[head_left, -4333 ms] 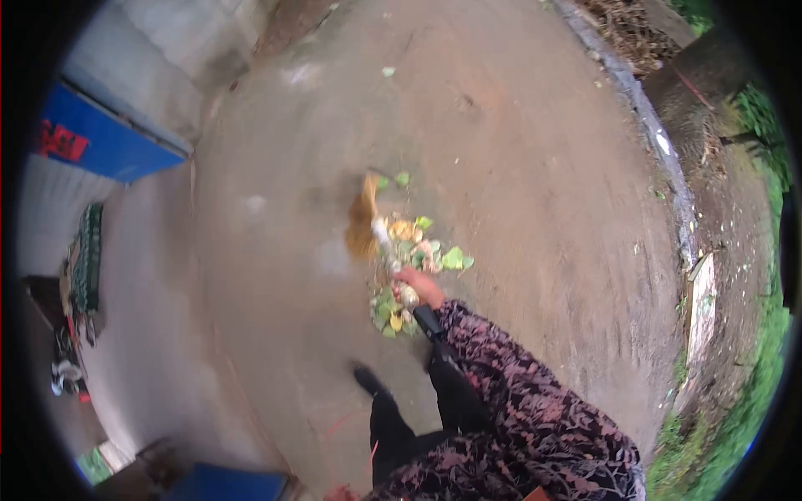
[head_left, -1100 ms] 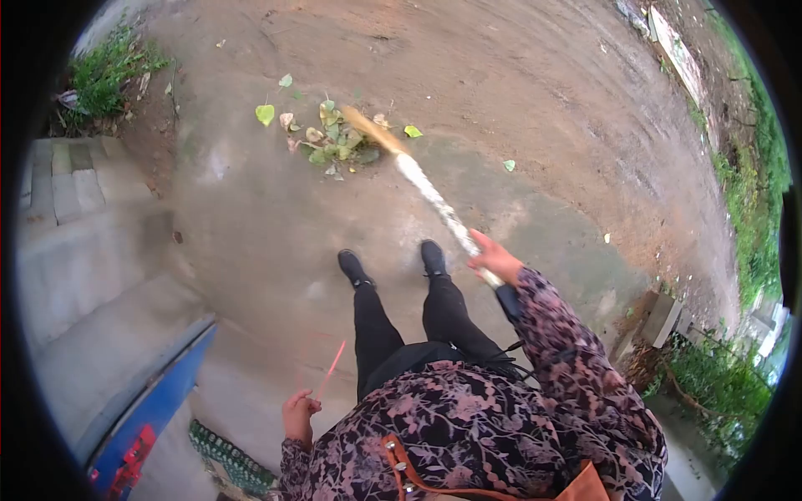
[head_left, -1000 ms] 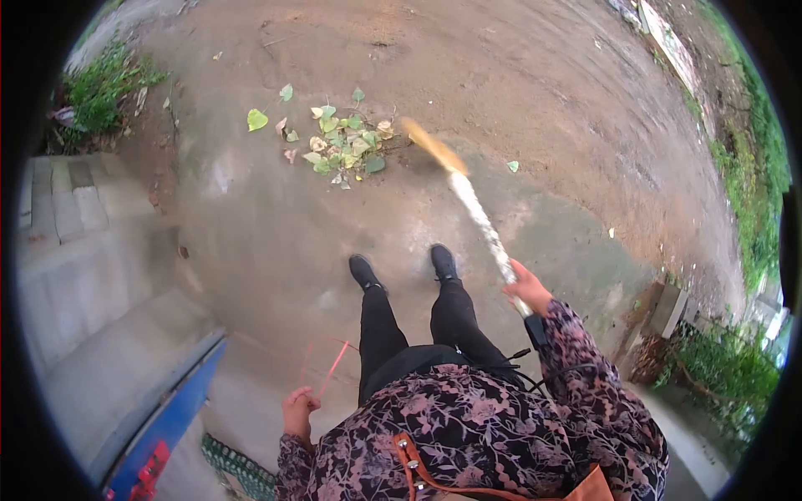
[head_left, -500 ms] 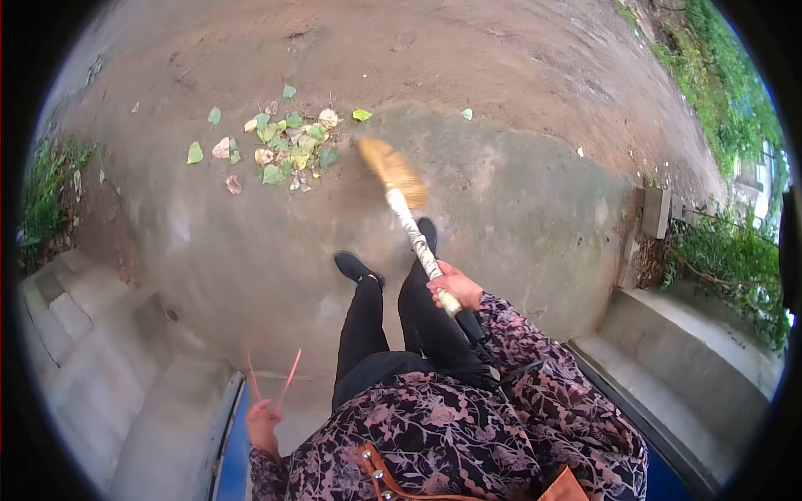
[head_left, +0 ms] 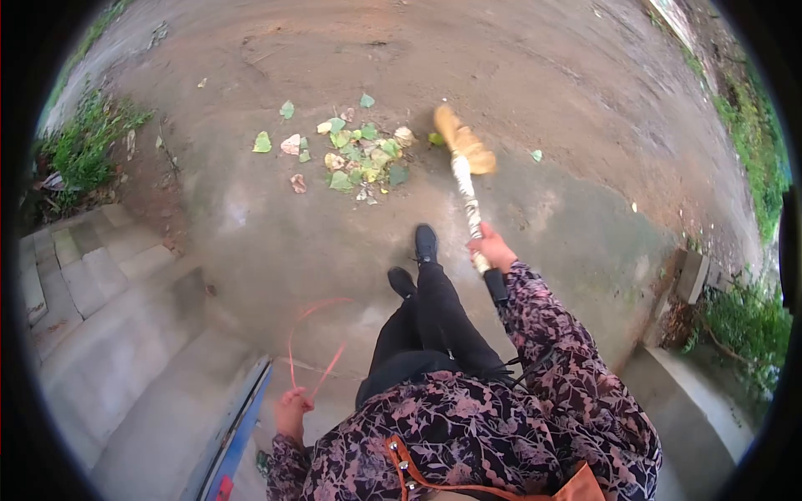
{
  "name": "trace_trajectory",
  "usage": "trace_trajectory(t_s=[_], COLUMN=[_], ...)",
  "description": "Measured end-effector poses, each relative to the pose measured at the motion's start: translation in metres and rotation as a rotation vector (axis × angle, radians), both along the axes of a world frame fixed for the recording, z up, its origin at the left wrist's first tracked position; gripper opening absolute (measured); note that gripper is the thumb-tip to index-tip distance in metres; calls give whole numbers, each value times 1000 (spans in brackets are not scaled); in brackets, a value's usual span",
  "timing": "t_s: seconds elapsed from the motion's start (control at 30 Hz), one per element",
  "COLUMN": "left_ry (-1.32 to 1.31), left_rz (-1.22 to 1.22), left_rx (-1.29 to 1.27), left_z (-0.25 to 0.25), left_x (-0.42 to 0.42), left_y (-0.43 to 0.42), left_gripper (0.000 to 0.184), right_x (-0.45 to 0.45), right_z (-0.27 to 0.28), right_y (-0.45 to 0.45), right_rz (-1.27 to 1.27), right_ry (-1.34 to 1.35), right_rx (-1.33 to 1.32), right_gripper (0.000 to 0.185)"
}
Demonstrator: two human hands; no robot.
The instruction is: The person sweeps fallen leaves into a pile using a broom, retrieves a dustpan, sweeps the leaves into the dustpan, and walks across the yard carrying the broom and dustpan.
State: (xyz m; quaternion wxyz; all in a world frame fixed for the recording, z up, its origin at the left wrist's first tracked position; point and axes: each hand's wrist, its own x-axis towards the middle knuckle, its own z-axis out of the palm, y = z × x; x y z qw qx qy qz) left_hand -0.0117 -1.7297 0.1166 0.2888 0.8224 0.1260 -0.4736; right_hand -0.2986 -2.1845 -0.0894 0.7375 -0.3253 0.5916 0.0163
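My right hand (head_left: 493, 248) is closed around the white-wrapped handle of a straw broom (head_left: 464, 188). The broom's tan bristles reach out over the ground, beside a yellow-green leaf (head_left: 436, 139). To their left lies a loose pile of green, yellow and brown leaves (head_left: 359, 159). Low on the left, my left hand (head_left: 292, 412) pinches a thin pinkish-red strip (head_left: 331, 367) that curves up into a loop. Its far side is blurred.
I stand on a concrete slab (head_left: 276, 234) that meets bare brown soil (head_left: 468, 50). Concrete steps (head_left: 134, 326) flank me on the left, and a low ledge (head_left: 710, 409) on the right. Green plants (head_left: 92, 138) grow at both sides.
The view has turned left, and my feet have shifted. My right hand has carried the broom forward, bringing its bristles level with the yellow-green leaf. More of the red loop shows.
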Motion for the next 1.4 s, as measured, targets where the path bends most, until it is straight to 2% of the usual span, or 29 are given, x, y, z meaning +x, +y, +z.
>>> trace_trajectory(t_s=[0.07,0.13,0.2,0.3,0.4,0.43,0.5,0.53,0.6,0.67,0.73,0.77,0.83,0.87,0.93,1.0,1.1,1.13,1.2,1.27,1.37,1.4], left_ry=[11,-17,-8,30,-14,-19,-4,-13,-44,36,54,105,44,-19,-12,-18,-17,-3,25,59,116,145], left_rz=[172,228,277,275,344,359,367,374,364,387,347,300,279,249,286,330,390,399,449,471,455,419], left_rx=[23,30,28,-15,-48,-53,-65,-70,-66,-35,-47,-27,-47,-57,-51,-58,-54,-52,-22,-27,-22,-14], left_z=[9,10,14,14,14,11,5,0,-18,-27,-35,-39,-44,-42,-36,-36,-45,-50,-57,-56,-59,-60], left_x=[-3,-6,-6,3,15,18,28,32,48,72,113,135,183,208,252,290,320,323,330,322,307,306], left_y=[-6,-1,-16,-19,-15,-12,-3,8,28,37,43,49,58,63,70,80,100,105,112,110,120,122], left_gripper=[25,26,25,24,23,23,22,22,21,20,22,24,24,24,24,24,25,25,25,24,23,23], right_x=[42,66,80,83,80,84,97,108,154,202,246,258,271,276,283,299,326,345,407,458,536,554], right_z=[-15,-8,15,54,101,105,107,100,66,23,8,-5,-19,-6,63,124,153,149,128,63,18,18], right_y=[10,26,22,3,-19,-27,-37,-38,-50,-56,-55,-48,-30,-23,-12,-8,-7,-10,-14,-18,-21,-21], right_rz=[139,228,299,339,392,408,425,432,442,395,377,373,687,689,559,508,501,510,797,930,986,1030], right_ry=[6,-11,-30,-215,-115,-119,-69,-78,-62,-67,13,12,14,35,-2,18,-24,-10,77,90,83,83], right_rx=[53,99,127,239,100,96,-76,-81,-261,-325,-174,-185,-260,-246,-2,57,73,76,-268,-548,-605,-515], right_gripper=[69,68,67,71,72,72,74,74,77,75,66,66,65,65,59,62,73,73,72,73,75,75])
